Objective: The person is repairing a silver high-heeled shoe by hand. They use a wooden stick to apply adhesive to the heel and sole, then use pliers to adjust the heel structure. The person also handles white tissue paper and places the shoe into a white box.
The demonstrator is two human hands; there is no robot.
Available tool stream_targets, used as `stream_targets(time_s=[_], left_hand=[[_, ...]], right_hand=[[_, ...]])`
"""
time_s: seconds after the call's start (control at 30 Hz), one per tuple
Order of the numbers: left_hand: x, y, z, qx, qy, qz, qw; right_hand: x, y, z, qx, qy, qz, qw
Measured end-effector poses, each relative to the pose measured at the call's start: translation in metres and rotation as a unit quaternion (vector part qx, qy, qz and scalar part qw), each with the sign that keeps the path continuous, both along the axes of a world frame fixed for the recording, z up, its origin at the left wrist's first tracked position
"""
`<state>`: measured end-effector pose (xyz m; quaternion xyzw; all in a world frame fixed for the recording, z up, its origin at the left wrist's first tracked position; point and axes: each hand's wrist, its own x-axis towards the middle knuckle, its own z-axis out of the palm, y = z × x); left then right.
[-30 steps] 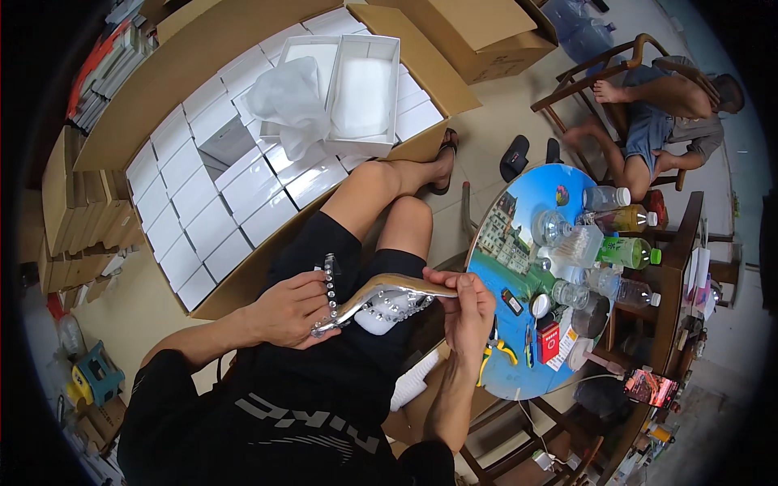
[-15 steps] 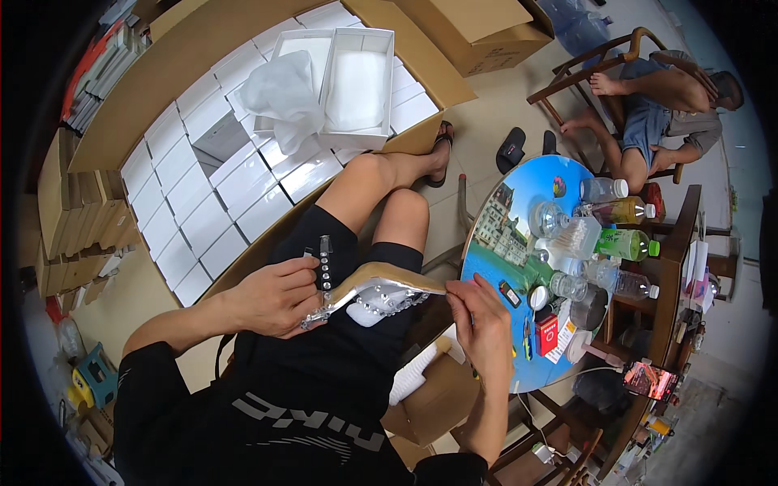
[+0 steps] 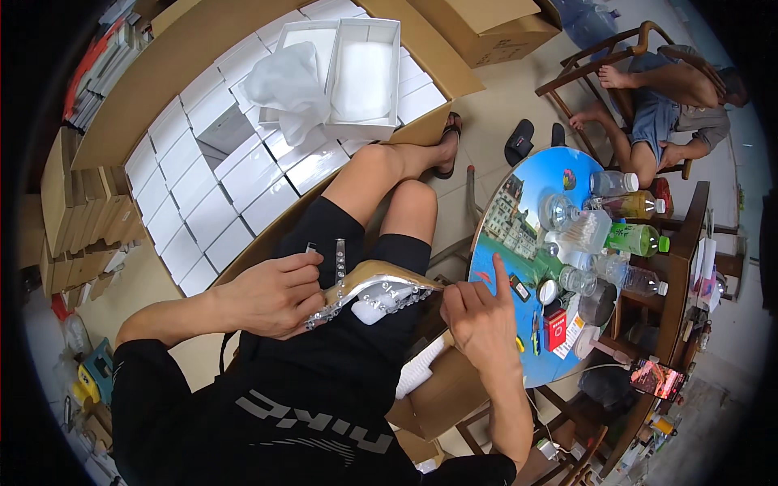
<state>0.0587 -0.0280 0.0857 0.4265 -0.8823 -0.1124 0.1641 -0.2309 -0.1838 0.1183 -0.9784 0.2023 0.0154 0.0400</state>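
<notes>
And here is the sandal (image 3: pixel 373 270), aloft over the lap, just off centre toward 6 o'clock, tan sole arching upward! The left hand (image 3: pixel 275 300) has its 8 o'clock end, fingers and thumb closed firmly around it. Over at 3 o'clock, the right hand (image 3: pixel 478 320) is half curled against the narrow end, index finger (image 3: pixel 502 275) standing out toward 12; whether it truly grips or only touches, I cannot tell.

How will this one handle? Light, I'd judge, with a stiff sole that should carry a firm hold at either end. The clear studded strap (image 3: pixel 340 261), poking up at 12 o'clock beside the left hand, looks bendy and slick; its studs could be knocked loose, so better not to lift by it. The white pad (image 3: pixel 370 313) beneath looks soft.

And the change from half a second ago: that right index has straightened, where it was bent in with the others, while the left hand's grip looks much the same and the sandal hangs at nearly the same slant
</notes>
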Motion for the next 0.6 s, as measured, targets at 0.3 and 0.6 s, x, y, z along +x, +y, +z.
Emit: stream_targets(time_s=[0.3, 0.6], left_hand=[[0.0028, 0.0019, 0.0005, 0.009, 0.030, 0.014, 0.999], [0.0013, 0.0037, 0.0035, 0.013, 0.040, 0.009, 0.999]], right_hand=[[-0.0069, -0.0070, 0.0016, 0.136, -0.165, -0.118, 0.970], [-0.0044, -0.0052, 0.0003, 0.181, -0.112, -0.071, 0.975]])
